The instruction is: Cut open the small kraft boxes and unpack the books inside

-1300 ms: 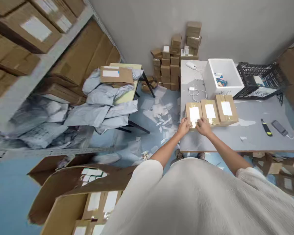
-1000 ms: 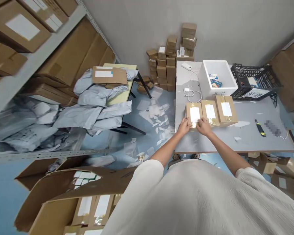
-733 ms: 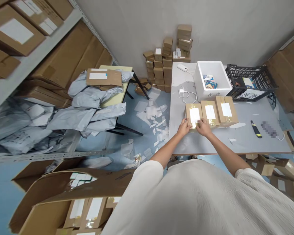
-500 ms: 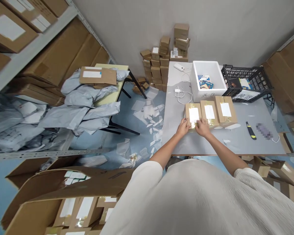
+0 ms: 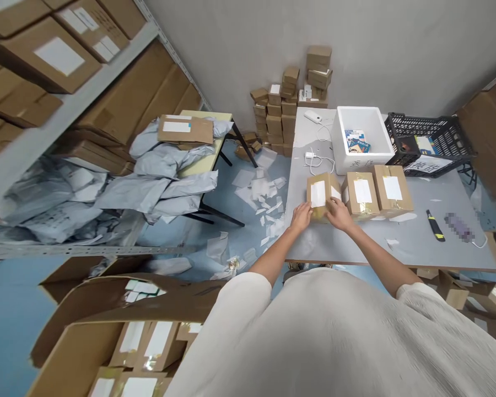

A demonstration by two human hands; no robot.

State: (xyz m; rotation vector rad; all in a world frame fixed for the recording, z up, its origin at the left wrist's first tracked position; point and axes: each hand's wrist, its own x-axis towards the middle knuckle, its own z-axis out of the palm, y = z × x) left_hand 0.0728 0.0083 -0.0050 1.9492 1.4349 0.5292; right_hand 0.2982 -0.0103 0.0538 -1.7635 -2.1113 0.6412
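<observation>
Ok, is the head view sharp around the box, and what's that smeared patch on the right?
Head view: the cardboard box is sharp, lit evenly without strong glare; the pixelated patch hides whatever lies there; wide-angle distortion bends the shelf beam.

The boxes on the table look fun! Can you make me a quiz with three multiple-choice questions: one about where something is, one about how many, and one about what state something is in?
1. Which box do the left hand and right hand hold?
A. The left box
B. The middle box
C. The right box

2. How many boxes are in the row on the table?
A. Two
B. Three
C. Five

3. What state is the white foam box in?
A. Open at the top
B. Shut with a lid
C. Tipped on its side

Answers:
1. A, both hands are on it.
2. B, the hands' box plus two more.
3. A, booklets show inside.
</observation>
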